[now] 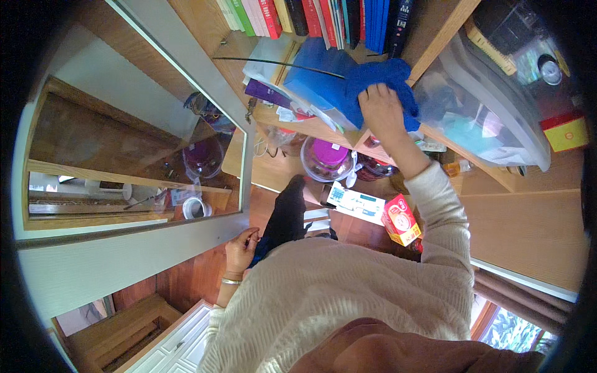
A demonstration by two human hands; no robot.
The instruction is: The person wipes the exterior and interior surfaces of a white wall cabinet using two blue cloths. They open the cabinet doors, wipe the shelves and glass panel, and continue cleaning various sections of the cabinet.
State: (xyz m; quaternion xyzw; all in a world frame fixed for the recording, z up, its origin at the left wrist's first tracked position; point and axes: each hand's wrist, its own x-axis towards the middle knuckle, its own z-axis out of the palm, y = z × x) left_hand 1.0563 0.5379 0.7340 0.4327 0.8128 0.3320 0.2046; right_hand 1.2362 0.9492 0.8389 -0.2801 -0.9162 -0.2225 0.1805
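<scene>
My right hand presses a blue cloth with curled fingers, at the upper middle of the view. The bunched cloth lies against a blue box on the shelf below a row of books. A thin dark rod runs leftward from near the cloth across the box. My left hand hangs low beside my body, fingers loosely bent, near the edge of a glazed cabinet door; its thumb is close to the fingers and nothing is plainly held.
A clear round container with a purple lid stands on the lower shelf. Nearer me are a white printed box and a red and yellow carton. A translucent plastic bin sits on the right shelf. The door stands open at left.
</scene>
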